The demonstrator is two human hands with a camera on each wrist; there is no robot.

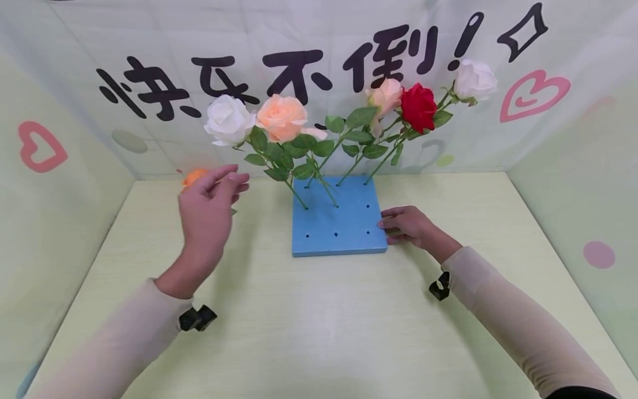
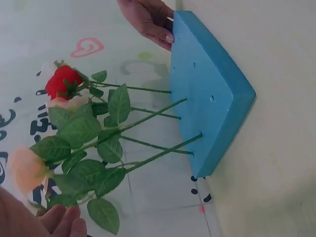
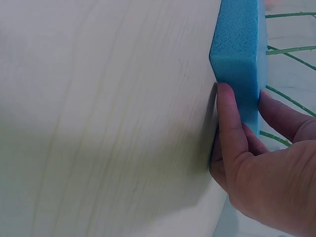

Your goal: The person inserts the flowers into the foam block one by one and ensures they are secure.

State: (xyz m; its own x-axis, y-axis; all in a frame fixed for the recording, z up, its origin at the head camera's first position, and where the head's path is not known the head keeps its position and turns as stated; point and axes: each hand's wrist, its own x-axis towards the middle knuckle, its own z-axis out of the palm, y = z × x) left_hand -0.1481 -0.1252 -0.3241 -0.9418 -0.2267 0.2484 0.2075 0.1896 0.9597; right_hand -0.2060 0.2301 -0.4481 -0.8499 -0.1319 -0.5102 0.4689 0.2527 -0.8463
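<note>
A blue foam board [image 1: 324, 244] with small holes lies on the table, and several artificial roses stand in it. At its left lean a white rose [image 1: 229, 120] and a peach rose [image 1: 282, 118]; a red rose [image 1: 418, 108] and another white rose [image 1: 475, 81] lean right. My right hand [image 1: 411, 226] grips the board's right edge, thumb on top [image 3: 284, 116] and fingers along the side. My left hand [image 1: 206, 213] is raised left of the board, fingers loosely bent near the white rose, nothing visible between them. An orange rose [image 1: 194, 177] is mostly hidden behind it.
The pale wooden table [image 1: 319, 327] is enclosed by printed cloth walls [image 1: 563, 166] at the back and both sides. Rose heads and green leaves [image 2: 79, 128] spread above the board's back half. Holes without stems show along its front and right.
</note>
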